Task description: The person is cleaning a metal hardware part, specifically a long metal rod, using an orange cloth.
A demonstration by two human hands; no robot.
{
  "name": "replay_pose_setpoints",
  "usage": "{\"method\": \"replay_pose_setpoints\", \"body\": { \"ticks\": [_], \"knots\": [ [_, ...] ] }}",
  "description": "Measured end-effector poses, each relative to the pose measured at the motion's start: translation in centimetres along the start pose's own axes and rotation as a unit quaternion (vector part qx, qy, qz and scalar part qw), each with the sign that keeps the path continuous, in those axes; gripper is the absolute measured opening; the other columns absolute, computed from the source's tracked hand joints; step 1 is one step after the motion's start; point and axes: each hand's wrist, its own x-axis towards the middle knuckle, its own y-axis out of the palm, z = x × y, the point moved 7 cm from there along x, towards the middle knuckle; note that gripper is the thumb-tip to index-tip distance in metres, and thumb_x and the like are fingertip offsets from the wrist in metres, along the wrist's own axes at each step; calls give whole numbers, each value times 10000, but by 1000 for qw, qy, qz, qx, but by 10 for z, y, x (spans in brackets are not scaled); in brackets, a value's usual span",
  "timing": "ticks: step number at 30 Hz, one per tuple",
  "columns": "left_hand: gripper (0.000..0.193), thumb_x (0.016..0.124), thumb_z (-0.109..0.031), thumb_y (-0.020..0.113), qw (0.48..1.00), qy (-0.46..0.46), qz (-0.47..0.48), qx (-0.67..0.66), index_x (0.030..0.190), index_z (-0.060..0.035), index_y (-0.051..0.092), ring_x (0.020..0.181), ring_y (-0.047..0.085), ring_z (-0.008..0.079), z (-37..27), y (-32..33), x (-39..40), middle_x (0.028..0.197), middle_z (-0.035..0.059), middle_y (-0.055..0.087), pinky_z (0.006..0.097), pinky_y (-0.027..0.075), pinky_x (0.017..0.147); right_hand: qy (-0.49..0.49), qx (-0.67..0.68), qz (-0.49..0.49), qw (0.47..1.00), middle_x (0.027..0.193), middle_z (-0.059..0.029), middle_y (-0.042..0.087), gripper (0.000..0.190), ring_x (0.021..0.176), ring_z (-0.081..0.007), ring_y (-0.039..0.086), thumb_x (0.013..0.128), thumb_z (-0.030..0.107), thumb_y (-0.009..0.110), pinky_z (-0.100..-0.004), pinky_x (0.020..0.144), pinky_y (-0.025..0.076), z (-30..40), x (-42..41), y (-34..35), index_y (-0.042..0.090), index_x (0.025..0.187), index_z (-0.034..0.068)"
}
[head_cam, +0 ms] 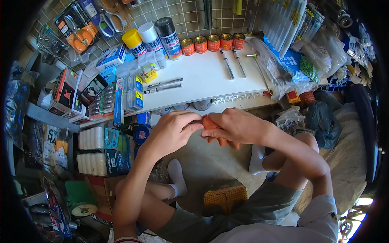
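Note:
Both hands meet in front of me, above the floor and just short of the white shelf [200, 79]. My right hand [235, 126] grips a crumpled orange cloth [210, 124], whose loose folds hang below the fingers. The thumb and fingertips of my left hand [174, 130] come together at the cloth's left edge. Whether they pinch the cloth or a small thing inside it is hidden. On the shelf, two slim pen-like tools [164, 85] lie at the left and two more [232, 63] at the right. A T-handled rod [258, 65] lies farther right.
Spray cans [168, 38] and several small orange tins [213, 44] line the shelf's back. Boxes, a phone [93, 88] and clear plastic cases [133, 91] crowd its left end. Plastic bags [270, 70] cover the right. A yellow woven box [225, 196] sits between my feet.

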Motion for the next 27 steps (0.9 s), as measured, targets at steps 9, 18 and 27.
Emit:
{"method": "replay_pose_setpoints", "body": {
  "ticks": [9, 18, 27],
  "knots": [
    [185, 754, -29, 797, 917, 276, -165, 238, 899, -90, 699, 911, 612, 209, -49, -9, -12, 948, -18, 681, 366, 472, 796, 232, 686, 47, 688, 1229, -62, 677, 571, 1072, -129, 643, 1052, 490, 524, -301, 948, 536, -38, -34, 52, 604, 1294, -21],
    [111, 859, -74, 733, 988, 114, -59, 88, 935, -12, 680, 756, 639, 350, -32, 10, -1, 826, 143, 673, 425, 520, 683, -82, -217, -168, 958, 1044, -274, 680, 378, 723, -324, 724, 1033, 286, 605, -404, 541, 546, 9, -38, 7, 561, 1164, -65],
    [272, 743, -112, 828, 946, 233, -107, 197, 976, -47, 702, 870, 629, 264, -40, -8, -2, 900, 65, 695, 395, 486, 787, 62, 301, 35, 951, 793, -64, 629, 665, 631, -163, 581, 1052, 629, 428, -355, 636, 537, -39, -28, 31, 634, 1087, -1]
  ]
}}
